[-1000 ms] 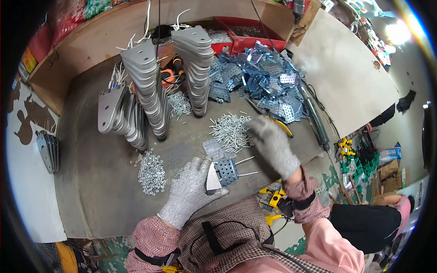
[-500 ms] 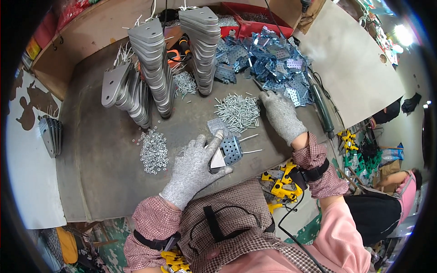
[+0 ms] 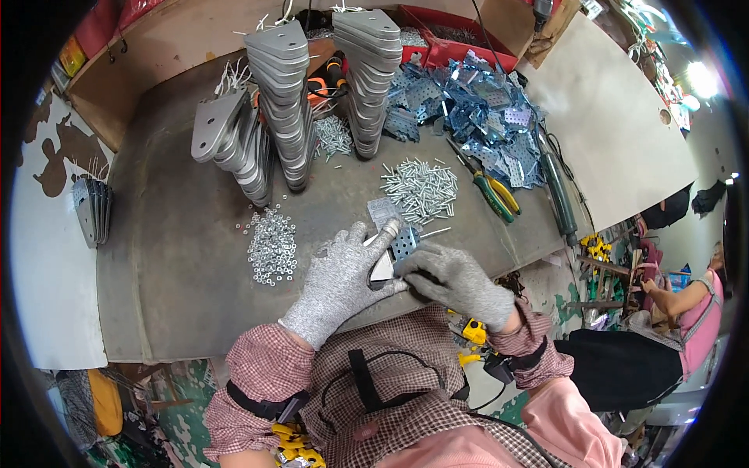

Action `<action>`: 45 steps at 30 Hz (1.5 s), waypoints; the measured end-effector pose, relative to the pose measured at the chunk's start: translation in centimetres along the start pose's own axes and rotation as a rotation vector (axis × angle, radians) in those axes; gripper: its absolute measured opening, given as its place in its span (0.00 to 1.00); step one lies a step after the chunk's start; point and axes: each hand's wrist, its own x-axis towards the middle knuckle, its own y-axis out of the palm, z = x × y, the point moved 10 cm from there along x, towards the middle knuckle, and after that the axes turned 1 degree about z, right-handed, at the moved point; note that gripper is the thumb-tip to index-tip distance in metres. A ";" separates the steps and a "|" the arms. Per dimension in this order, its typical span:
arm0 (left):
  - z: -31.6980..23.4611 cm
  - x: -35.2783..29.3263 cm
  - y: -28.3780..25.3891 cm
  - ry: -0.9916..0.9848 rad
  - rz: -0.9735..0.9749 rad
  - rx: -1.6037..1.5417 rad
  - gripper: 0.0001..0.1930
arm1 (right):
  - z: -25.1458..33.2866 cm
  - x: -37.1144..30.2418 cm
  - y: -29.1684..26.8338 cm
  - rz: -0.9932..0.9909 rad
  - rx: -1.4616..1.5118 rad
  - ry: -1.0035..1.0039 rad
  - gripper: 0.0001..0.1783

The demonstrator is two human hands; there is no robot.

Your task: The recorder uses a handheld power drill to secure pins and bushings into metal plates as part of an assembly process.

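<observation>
In a grey knit glove, my left hand (image 3: 341, 269) presses a blue perforated metal plate (image 3: 404, 243) to the bench, index finger along its upper side and thumb by a white angled piece (image 3: 382, 267). My right hand (image 3: 456, 282), also gloved, is at the plate's lower right side with fingers bent and closed; what they hold is hidden. One long thin screw (image 3: 435, 232) sticks out to the right of the plate. Behind it lies a small clear-grey perforated piece (image 3: 381, 209). Green-and-yellow-handled pliers (image 3: 494, 193) rest beyond my right hand, untouched.
A pile of screws (image 3: 420, 191) lies behind the plate, nuts (image 3: 273, 248) to the left. Tall stacks of grey metal brackets (image 3: 285, 101) stand farther back. Blue perforated plates (image 3: 476, 109) are heaped at back right, beside a dark cylindrical tool (image 3: 555, 195). A person (image 3: 698, 312) is at far right.
My right hand has left the pliers, which now lie uncovered, and has come down and left to the plate. The left hand keeps its hold. The whole view has shifted slightly.
</observation>
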 end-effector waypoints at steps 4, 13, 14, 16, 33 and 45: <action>-0.2 0.1 -0.3 0.011 -0.011 0.012 0.47 | -0.9 -0.4 0.8 -0.019 -0.237 0.082 0.10; -1.4 -2.9 2.2 -0.358 0.137 -1.118 0.40 | 0.4 -5.4 1.7 -0.247 -0.023 0.155 0.38; -3.7 -2.1 2.6 -0.321 0.185 -1.175 0.34 | 1.3 -5.6 1.3 -0.302 0.074 0.118 0.38; -6.9 1.8 2.5 -0.078 0.183 -0.956 0.19 | -3.1 -7.9 0.4 -0.431 0.135 0.254 0.36; 1.6 11.0 -6.3 -0.156 -0.309 -0.715 0.08 | -5.4 -8.3 -1.9 -0.632 0.132 0.223 0.35; -0.2 4.7 -7.2 -0.206 -0.071 -1.262 0.15 | -4.3 -8.1 -1.4 -0.639 -0.130 0.196 0.34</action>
